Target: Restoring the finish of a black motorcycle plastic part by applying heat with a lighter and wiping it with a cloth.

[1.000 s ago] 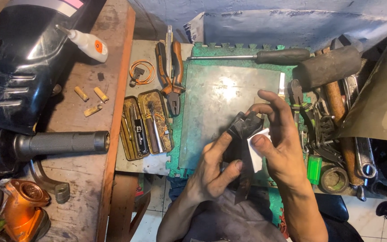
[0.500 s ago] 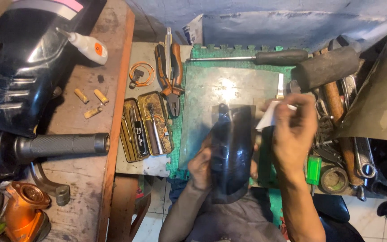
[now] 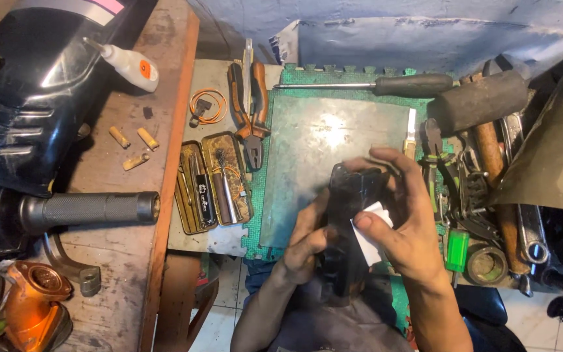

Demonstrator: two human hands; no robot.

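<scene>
Cluttered workbench: grey metal plate [image 3: 320, 150] lying on a green foam mat [image 3: 350, 70], dirty beige top beside it, worn wooden bench [image 3: 115, 261] to the left, tiled floor below. Around the plate: long screwdriver [image 3: 386, 85] along the far edge, orange-handled pliers [image 3: 250, 107], coil of orange wire [image 3: 206, 105], glue bottle [image 3: 128, 63], three brass bits [image 3: 131, 145] on the wood, rubber mallet [image 3: 483, 101], heap of hand tools [image 3: 470, 189] at right, black flashlight-like cylinder [image 3: 89, 210]. Open metal tin [image 3: 213, 187], both halves holding small tools and picks. Black plastic part [image 3: 350, 228] held above the plate's near edge, blocking part of it. Left hand [image 3: 307, 244] curled around its left side. Right hand [image 3: 405, 221] grips its right side, thumb and fingers pinching a small white paper piece [image 3: 369, 225] against it.
</scene>
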